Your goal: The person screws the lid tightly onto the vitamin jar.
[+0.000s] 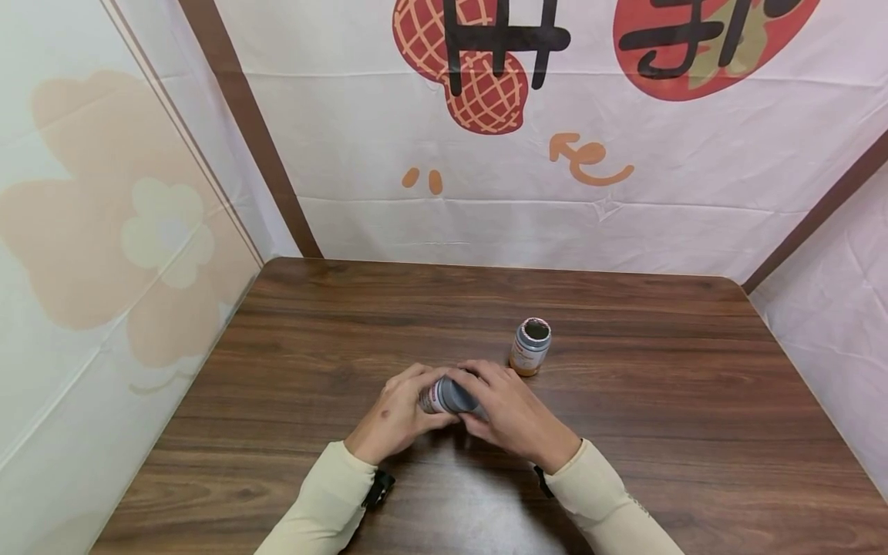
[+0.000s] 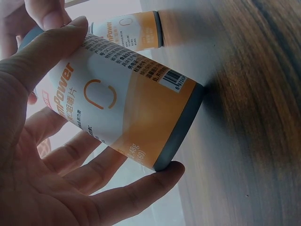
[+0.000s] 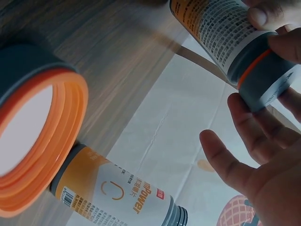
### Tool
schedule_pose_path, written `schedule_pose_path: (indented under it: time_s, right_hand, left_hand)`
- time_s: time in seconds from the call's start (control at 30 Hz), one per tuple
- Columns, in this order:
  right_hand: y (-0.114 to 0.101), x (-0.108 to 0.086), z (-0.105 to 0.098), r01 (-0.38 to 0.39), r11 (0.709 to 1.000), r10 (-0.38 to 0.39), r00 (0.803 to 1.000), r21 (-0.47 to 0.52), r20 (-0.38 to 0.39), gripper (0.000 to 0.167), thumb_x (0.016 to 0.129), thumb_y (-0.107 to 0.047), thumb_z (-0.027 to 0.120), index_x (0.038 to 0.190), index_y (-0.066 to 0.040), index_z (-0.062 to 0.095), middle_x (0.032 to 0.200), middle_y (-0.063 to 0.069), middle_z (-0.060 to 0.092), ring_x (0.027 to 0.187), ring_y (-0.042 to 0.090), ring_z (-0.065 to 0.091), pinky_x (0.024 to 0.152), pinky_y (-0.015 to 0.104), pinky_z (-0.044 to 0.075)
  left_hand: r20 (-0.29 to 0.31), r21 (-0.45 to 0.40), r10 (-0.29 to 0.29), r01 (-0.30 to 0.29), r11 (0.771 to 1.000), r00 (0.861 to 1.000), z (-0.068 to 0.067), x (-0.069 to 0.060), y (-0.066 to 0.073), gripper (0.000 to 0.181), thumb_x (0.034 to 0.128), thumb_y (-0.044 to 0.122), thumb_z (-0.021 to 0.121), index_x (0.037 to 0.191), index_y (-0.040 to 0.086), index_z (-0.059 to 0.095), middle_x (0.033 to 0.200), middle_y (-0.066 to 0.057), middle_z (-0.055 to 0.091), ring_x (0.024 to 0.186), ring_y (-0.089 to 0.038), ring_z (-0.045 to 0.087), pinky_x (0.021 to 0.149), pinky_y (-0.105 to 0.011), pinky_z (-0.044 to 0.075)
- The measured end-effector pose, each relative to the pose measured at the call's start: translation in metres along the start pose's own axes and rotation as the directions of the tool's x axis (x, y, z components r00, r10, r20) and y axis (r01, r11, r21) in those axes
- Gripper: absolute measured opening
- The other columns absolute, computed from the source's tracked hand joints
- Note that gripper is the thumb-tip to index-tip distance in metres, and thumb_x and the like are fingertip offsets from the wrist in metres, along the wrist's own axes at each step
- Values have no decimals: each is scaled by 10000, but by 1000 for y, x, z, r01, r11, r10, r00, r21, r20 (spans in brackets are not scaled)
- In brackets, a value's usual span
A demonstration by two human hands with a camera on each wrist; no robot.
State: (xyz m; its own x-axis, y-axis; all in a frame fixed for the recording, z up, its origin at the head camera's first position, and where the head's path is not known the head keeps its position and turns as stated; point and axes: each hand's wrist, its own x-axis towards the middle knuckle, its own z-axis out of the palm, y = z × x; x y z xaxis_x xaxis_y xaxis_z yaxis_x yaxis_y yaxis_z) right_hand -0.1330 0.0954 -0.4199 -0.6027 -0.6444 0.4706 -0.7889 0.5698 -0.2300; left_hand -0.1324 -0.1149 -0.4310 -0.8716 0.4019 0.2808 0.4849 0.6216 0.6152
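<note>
Wood-grain table point(image 1: 659, 416), printed white backdrop point(image 1: 347, 146) behind it. Capped bottle point(image 2: 127, 108) sits tilted between both hands at mid-table, cap toward the right hand. Left hand point(image 1: 398, 410) grips the body: thumb one side, fingers fanned along the other, little finger at the base. Right hand point(image 1: 509, 408) pinches the dark cap point(image 3: 269, 77), thumb against fingers, one finger sticking out clear; orange ring shows at the cap edge. Uncapped bottle point(image 1: 530, 353) upright just beyond the right hand. Loose cap point(image 3: 73, 108), orange-lined, near it. Can't tell if the tilted base touches wood.
</note>
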Motion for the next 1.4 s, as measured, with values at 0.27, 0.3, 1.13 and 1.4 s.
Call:
schedule_pose_path:
  time_s: [0.27, 0.3, 1.13, 1.4]
  right_hand:
    - [-1, 0, 0, -34, 999, 35, 999, 7, -13, 589, 827, -253, 827, 1331, -68, 585, 1181, 95, 621, 1027, 217, 611, 821, 433, 508]
    - [-1, 0, 0, -43, 999, 43, 999, 6, -13, 589, 831, -269, 827, 1330, -65, 588, 1176, 93, 624, 1012, 209, 613, 814, 429, 507]
    - [4, -1, 0, 22, 999, -23, 999, 29, 31, 700, 794, -173, 844, 1407, -116, 511, 1369, 162, 525, 1154, 302, 584, 897, 471, 501]
    - [3, -1, 1, 21, 999, -22, 999, 39, 32, 662, 804, -126, 812, 1398, -114, 521, 1303, 113, 559, 1151, 273, 577, 913, 449, 497]
  left_hand:
    - [10, -5, -19, 19, 1000, 1000, 0, 0, 1, 635, 730, 129, 908, 1310, 63, 656, 1075, -42, 655, 919, -170, 635, 784, -362, 543]
    - [13, -6, -22, 22, 1000, 1000, -1, 0, 1, 635, 731, 129, 908, 1312, 71, 657, 1075, -38, 654, 918, -167, 633, 784, -359, 542]
    - [-14, 10, 26, -26, 1000, 1000, 0, 0, 0, 622, 708, 157, 925, 1272, 70, 677, 1043, -26, 657, 908, -171, 640, 786, -362, 540]
    - [-10, 6, 12, -12, 1000, 1000, 1, -1, 0, 606, 705, 162, 927, 1256, 88, 686, 1045, -22, 655, 912, -170, 638, 790, -366, 540]
